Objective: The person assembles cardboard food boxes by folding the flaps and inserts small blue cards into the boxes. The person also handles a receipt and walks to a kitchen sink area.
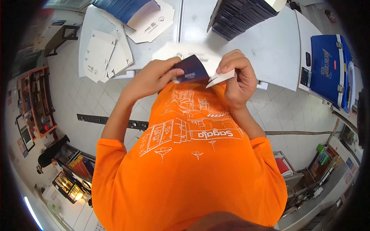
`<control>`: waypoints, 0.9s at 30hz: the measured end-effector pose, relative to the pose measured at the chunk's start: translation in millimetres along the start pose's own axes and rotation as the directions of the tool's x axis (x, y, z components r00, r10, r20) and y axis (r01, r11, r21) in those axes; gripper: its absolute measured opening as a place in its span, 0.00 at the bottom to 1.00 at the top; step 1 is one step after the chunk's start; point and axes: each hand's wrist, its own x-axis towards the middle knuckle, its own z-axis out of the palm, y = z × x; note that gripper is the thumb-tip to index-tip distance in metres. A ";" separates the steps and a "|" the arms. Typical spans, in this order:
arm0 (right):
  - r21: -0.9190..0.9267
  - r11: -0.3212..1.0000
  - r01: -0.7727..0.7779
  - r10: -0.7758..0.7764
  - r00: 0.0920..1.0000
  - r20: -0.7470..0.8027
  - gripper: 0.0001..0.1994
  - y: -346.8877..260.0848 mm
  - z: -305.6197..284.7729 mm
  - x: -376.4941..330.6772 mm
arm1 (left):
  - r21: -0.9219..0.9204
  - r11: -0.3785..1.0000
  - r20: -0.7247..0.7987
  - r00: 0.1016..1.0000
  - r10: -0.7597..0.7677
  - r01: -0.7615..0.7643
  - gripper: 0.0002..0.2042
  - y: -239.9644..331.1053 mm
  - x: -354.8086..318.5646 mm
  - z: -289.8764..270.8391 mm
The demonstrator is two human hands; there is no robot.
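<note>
Just in front of my chest, at the table's near edge, I hold a dark navy cardboard piece [194,66] with pale print. My left hand [152,75] pinches its left side between thumb and fingers. My right hand [242,77] is closed on a white folded cardboard flap [221,79] to the right of the navy part. Whether the two parts are joined is not clear. Behind my hands a white printed cardboard sheet [181,50] lies flat on the table. The hands are slightly blurred.
White die-cut sheets [101,54] overlap at the table's left, by a blue cardboard stack [125,11]. A tall dark stack [244,19] stands back right. Right of the table [269,50] are a calculator [305,76] and a blue case [329,69].
</note>
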 end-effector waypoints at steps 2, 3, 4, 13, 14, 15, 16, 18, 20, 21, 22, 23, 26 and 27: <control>0.001 1.000 -0.011 0.011 0.993 0.119 0.04 -7.2 5.1 6.0 | -0.289 0.950 0.253 0.967 -0.038 0.113 0.13 -0.5 -6.1 -3.8; 0.000 1.000 -0.017 0.016 0.972 0.236 0.04 -15.0 7.6 11.1 | -0.299 0.946 0.255 0.966 -0.049 0.127 0.13 1.7 -8.7 -2.8; -0.137 0.990 -0.018 0.067 0.931 0.359 0.06 -27.0 8.5 19.6 | -0.460 0.846 0.389 0.918 -0.082 0.271 0.12 5.0 -8.8 -2.1; -0.371 0.927 0.061 0.090 0.922 0.376 0.06 -19.0 8.7 22.3 | -0.649 0.553 0.555 0.823 -0.125 0.522 0.12 13.2 -6.9 11.4; -0.393 0.915 0.089 0.054 0.939 0.339 0.06 -17.8 8.0 19.9 | -0.520 0.625 0.611 0.765 -0.202 0.582 0.12 23.8 -4.6 -0.4; -0.417 0.901 0.117 0.016 0.953 0.302 0.06 -17.7 6.9 18.6 | -0.520 0.627 0.612 0.765 -0.200 0.580 0.12 27.3 -3.0 -3.9; -0.418 0.904 0.094 0.136 0.862 0.488 0.07 -24.9 1.3 22.6 | -0.541 0.622 0.591 0.782 -0.198 0.566 0.13 29.8 -4.1 -6.7; -0.379 0.925 0.036 0.214 0.773 0.597 0.06 -27.6 -6.0 26.8 | -0.560 0.618 0.570 0.798 -0.197 0.552 0.13 24.6 -6.4 -5.7; -0.353 0.935 -0.026 0.280 0.665 0.693 0.06 -28.1 -8.2 27.9 | -0.588 0.645 0.522 0.838 -0.159 0.488 0.14 13.1 -5.5 2.7; -0.328 0.944 -0.038 0.251 0.730 0.636 0.06 -24.4 -5.6 26.8 | -0.586 0.647 0.523 0.838 -0.157 0.488 0.14 12.3 -4.5 5.9; -0.305 0.951 -0.046 0.222 0.788 0.574 0.07 -19.0 -3.6 26.0 | -0.655 0.602 0.480 0.867 -0.136 0.457 0.16 14.4 0.1 10.4; -0.310 0.950 -0.041 0.221 0.789 0.573 0.07 -12.6 0.7 25.7 | -0.719 0.555 0.433 0.894 -0.115 0.419 0.17 16.7 3.5 13.9; -0.498 0.794 0.348 -0.242 0.933 0.266 0.17 7.4 6.4 25.1 | -0.820 0.503 0.175 0.956 -0.235 0.274 0.16 12.6 16.6 16.4; -0.494 0.794 0.354 -0.248 0.931 0.269 0.17 6.6 4.9 25.0 | -0.897 0.413 0.048 0.964 -0.260 0.156 0.14 4.6 20.8 16.6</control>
